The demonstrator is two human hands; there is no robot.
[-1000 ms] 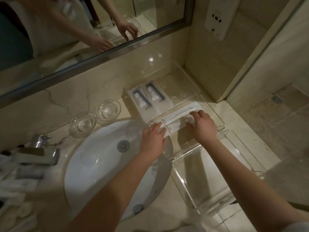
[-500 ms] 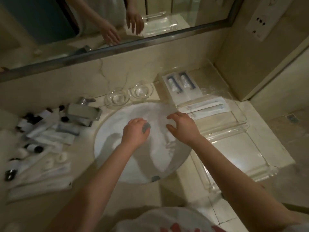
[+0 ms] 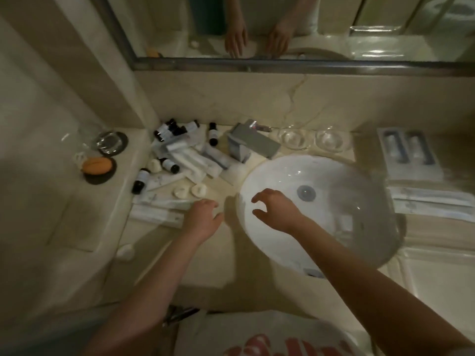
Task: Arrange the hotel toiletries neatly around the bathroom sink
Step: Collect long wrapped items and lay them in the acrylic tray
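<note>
White sachets (image 3: pixel 431 204) and boxed tubes (image 3: pixel 408 155) lie squared right of the sink (image 3: pixel 282 242): done. Bottle-and-packet heap (image 3: pixel 185 158) left of the tap (image 3: pixel 246 142): unsorted. Left hand (image 3: pixel 203 219) reaches the long packets (image 3: pixel 156 214), grip indeterminate. Right hand (image 3: pixel 277 211) hangs loosely curled over the basin, empty.

A framed mirror (image 3: pixel 334 27) is mounted above the veined marble backsplash (image 3: pixel 257 98). A square chrome tap (image 3: pixel 253 142) is set at the back of the counter (image 3: pixel 205 258), with two clear glass dishes (image 3: pixel 293 138) placed side by side just right of it. On the left ledge (image 3: pixel 64 206), an orange oval (image 3: pixel 97 165) is seated on a dark dish (image 3: pixel 99 179), near a glass ashtray (image 3: pixel 111 142).
</note>
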